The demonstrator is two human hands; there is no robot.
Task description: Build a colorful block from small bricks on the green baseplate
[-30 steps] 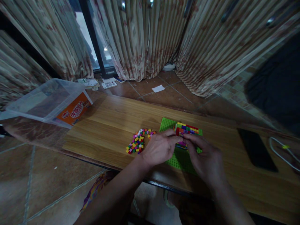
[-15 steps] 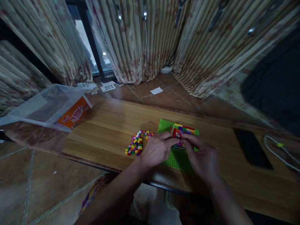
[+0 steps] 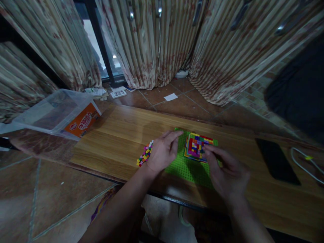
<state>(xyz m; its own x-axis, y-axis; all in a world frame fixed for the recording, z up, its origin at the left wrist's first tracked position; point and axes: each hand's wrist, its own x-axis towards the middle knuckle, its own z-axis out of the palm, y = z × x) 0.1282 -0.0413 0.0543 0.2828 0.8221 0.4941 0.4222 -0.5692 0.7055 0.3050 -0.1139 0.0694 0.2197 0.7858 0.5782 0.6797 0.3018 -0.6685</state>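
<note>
My left hand (image 3: 162,152) lies flat, fingers spread, on the green baseplate (image 3: 188,167) beside the loose bricks (image 3: 144,156). My right hand (image 3: 227,172), fingers apart, touches the multicoloured brick block (image 3: 197,146).

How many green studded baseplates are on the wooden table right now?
1. The green studded baseplate lies on the wooden table, between the left hand and right hand, carrying the multicoloured brick block.
</note>
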